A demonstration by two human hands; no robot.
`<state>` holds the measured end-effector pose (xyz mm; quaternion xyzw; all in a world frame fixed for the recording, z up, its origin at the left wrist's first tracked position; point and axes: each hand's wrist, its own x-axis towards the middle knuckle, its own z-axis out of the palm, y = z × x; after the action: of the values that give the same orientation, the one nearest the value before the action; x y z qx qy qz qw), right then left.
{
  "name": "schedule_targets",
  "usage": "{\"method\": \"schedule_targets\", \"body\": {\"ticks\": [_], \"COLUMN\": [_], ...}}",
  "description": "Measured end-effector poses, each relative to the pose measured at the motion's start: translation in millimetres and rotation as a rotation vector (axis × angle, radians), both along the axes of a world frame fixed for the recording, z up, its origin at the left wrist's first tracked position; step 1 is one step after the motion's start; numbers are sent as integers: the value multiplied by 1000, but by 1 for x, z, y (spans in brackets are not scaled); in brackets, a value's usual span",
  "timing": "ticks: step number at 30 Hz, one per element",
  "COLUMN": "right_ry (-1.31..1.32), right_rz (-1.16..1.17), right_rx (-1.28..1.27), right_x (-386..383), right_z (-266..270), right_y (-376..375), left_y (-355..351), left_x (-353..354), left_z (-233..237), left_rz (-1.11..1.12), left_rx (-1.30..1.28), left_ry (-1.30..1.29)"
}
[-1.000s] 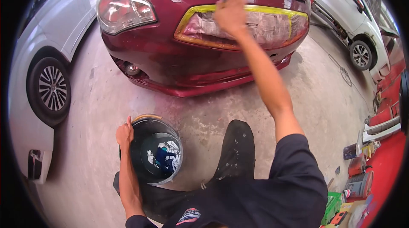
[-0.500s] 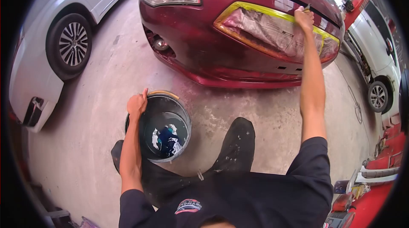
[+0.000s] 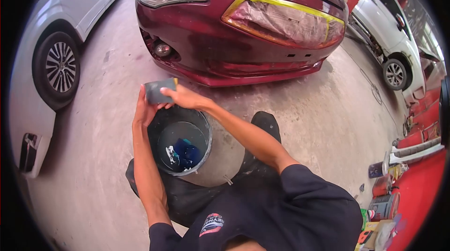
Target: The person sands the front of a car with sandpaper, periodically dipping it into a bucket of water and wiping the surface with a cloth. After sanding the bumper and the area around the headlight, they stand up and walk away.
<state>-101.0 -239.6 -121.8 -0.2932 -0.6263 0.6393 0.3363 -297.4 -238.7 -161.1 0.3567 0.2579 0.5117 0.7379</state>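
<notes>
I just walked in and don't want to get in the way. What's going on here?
A person has a flat grey pad up over the far rim of a dark bucket. The right grip has it pinched, thumb on its face, and the left grip is at its left edge. Something blue lies inside the bucket. Just ahead, neither hand touching it, is a dark red car, with a covered section of its front edged in yellow tape.
</notes>
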Motion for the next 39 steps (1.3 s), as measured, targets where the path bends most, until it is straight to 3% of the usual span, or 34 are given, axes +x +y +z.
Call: {"method": "schedule_targets", "body": {"ticks": [2, 3, 6, 7, 9, 10, 12, 14, 15, 16, 18, 21, 25, 27, 33, 36, 39], "right_ry": [-70, -103, -282, -393, -526, -731, -1020, -1275, -1386, -1536, -1427, -1291, -1158, -1153, -1268, -1337, -1428], "right_rz": [-4, -4, -10, -30, 5, 110, 329, 359, 333, 386, 342, 378, 587, 629, 893, 1072, 1057], "right_rx": [-172, -137, -39, -12, 125, 10, 112, 216, 390, 263, 280, 165, 107, 258, 425, 536, 569], "right_x": [-10, -10, -13, -13, -17, -26, -47, -65, -72, -76, -72, -67, -75, -87, -119, -118, -66], "right_z": [26, 18, -15, -22, -47, -75, -139, -197, -263, -274, -196, -229, -245, -249, -317, -400, -262], "right_y": [-18, -14, 2, 1, -7, -1, 10, 7, 5, -5, -70, -81, -73, -77, -73, -40, -28], "left_y": [18, 6, -7, -12, -3, 2, 12, 19, 17, 17, 15, -1, -15, -14, -7, -4, -1], "left_x": [-37, -31, -40, -40, -50, -57, -63, -68, -69, -69, -63, -47, -38, -31, -24, -31, -41], "left_z": [-42, -26, 3, 15, 6, 1, -1, -10, -14, -20, -23, -10, -3, 1, -14, -15, -25], "left_rz": [-254, -331, -332, -358, -145, -31, 72, 168, 173, 148, 99, 28, -30, -38, -88, -112, -95], "left_rx": [84, 188, 89, 137, 76, 43, 78, 94, 118, 132, 121, 261, 363, 351, 406, 371, 332], "left_ry": [-46, 4, 369, 363, 562, 661, 697, 752, 819, 887, 1164, 1494, 1531, 1554, 1586, 1569, 1579]}}
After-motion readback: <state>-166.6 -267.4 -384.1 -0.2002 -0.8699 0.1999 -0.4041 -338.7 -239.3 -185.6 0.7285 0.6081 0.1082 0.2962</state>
